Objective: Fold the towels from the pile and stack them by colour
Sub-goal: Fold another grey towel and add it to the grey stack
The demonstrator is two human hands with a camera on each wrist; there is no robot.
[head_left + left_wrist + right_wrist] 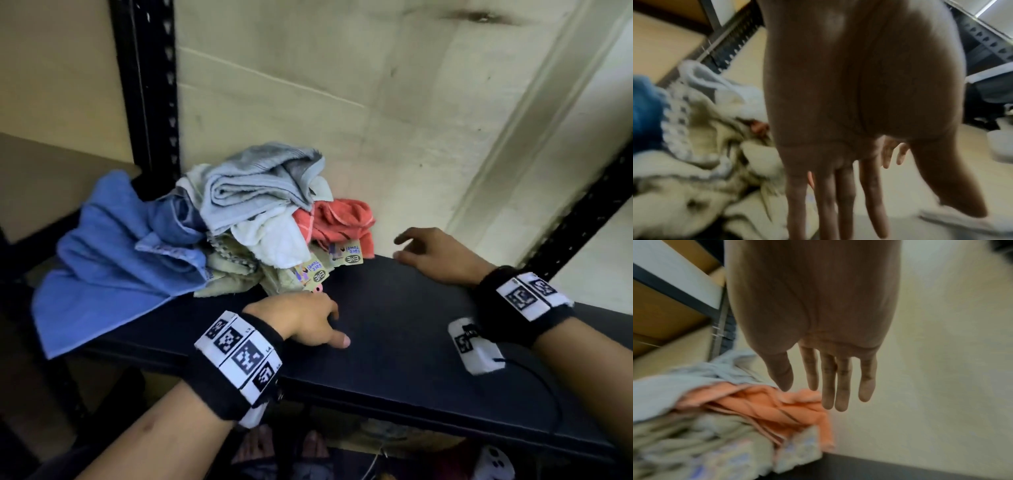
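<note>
A loose pile of towels [239, 219] lies at the back left of a black shelf [394, 329]: a blue towel [113, 253], a grey towel [260, 185], a white towel [270, 240], a beige checked towel [229, 270] and a coral towel [339, 222]. Paper labels [346, 257] hang at the pile's front. My left hand [308, 322] hovers just in front of the pile, fingers straight and holding nothing. My right hand [431, 253] is to the right of the coral towel [777, 408], fingers spread and empty. The beige checked towel [701, 146] fills the left wrist view.
A black slotted upright [150, 96] stands behind the pile at the left, another upright [582, 212] at the right. A cream wall [342, 102] backs the shelf. A small white device [476, 346] with a cable lies on the shelf under my right wrist.
</note>
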